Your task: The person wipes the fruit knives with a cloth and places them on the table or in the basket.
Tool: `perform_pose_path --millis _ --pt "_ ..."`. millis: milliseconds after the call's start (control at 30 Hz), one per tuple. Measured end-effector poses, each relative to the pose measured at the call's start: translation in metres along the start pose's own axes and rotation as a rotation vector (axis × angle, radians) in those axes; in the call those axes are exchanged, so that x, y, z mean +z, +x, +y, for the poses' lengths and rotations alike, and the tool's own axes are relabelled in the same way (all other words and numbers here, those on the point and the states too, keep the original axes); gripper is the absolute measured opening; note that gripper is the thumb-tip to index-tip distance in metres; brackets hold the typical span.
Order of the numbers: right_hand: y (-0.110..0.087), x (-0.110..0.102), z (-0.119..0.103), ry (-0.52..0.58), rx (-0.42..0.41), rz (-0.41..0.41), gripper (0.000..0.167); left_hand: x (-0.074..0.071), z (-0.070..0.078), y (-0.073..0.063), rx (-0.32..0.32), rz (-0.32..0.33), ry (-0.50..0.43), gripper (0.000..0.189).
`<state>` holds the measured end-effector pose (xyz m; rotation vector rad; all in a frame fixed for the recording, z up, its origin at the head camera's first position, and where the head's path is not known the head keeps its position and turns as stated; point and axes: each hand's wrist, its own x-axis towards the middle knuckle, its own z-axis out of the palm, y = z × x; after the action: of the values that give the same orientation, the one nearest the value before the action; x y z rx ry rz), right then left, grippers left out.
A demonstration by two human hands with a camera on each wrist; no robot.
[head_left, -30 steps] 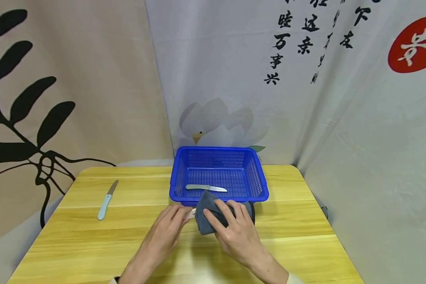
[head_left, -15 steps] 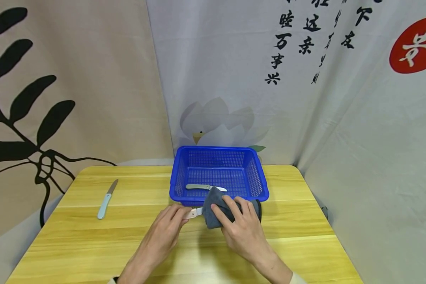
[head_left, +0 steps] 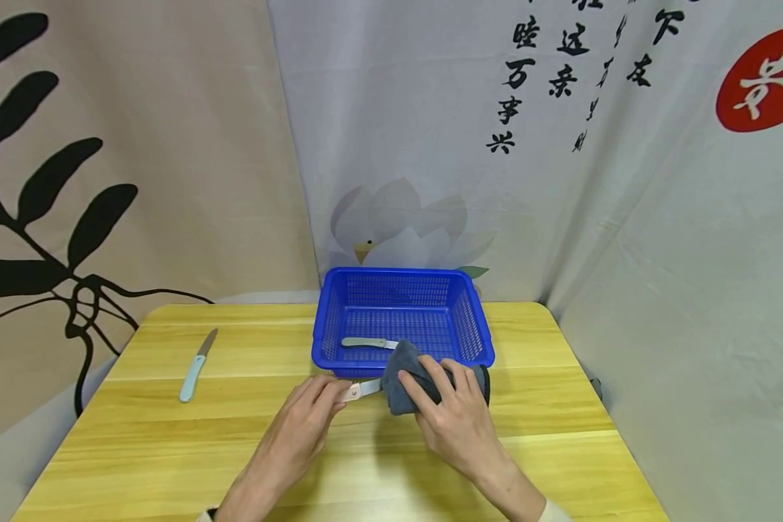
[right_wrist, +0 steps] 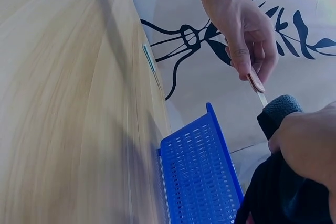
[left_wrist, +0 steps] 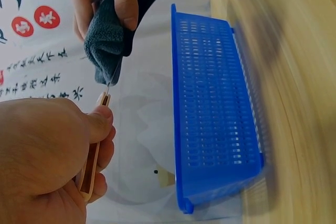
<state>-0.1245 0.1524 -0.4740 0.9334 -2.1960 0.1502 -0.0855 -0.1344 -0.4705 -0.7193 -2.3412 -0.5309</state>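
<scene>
My left hand (head_left: 300,424) grips the pale pinkish handle (left_wrist: 90,167) of a folding knife (head_left: 352,393), its blade pointing right. A dark grey-blue cloth (head_left: 401,388), held by my right hand (head_left: 457,420), is folded around the outer part of that blade. Between handle and cloth a short stretch of bare blade shows; the tip is hidden. Both hands are above the table, just in front of the blue basket (head_left: 398,272). In the basket lies another knife (head_left: 363,342) with a greyish handle, its blade partly covered by the cloth from this angle.
A knife with a light blue handle (head_left: 192,379) lies on the left of the wooden table (head_left: 170,464), blade pointing away. Behind the table hang printed cloth curtains (head_left: 417,130). The basket stands near the table's back edge.
My right hand and the cloth have slid right along the blade, away from the handle, baring more of the blade. My left hand stays nearly still.
</scene>
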Motion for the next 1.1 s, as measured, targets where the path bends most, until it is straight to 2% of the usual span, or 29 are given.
perform_pose_path --millis 300,400,533,667,800,967,1100 --pt "-0.003 -0.003 0.006 -0.002 0.021 0.003 0.04 -0.001 -0.001 -0.001 0.012 0.028 0.003 0.023" --pt "-0.004 -0.005 0.008 -0.012 0.033 -0.001 0.045 -0.002 -0.002 0.0 0.005 0.035 0.002 0.02" --pt "-0.004 -0.007 0.011 -0.02 0.042 0.016 0.05 -0.004 -0.004 -0.001 -0.014 0.031 0.013 0.028" --pt "-0.003 -0.008 0.008 -0.007 0.028 0.049 0.049 -0.005 -0.006 -0.001 -0.021 0.029 0.026 0.03" --pt "0.002 -0.006 -0.002 0.015 -0.026 0.079 0.04 -0.003 -0.005 -0.001 -0.009 0.028 0.02 0.03" --pt "0.01 -0.004 -0.016 0.024 -0.075 0.097 0.061 0.0 -0.001 0.0 0.006 0.02 0.005 0.031" --pt "0.012 -0.002 -0.024 0.016 -0.103 0.09 0.07 0.001 0.002 0.0 0.005 0.016 0.0 0.032"
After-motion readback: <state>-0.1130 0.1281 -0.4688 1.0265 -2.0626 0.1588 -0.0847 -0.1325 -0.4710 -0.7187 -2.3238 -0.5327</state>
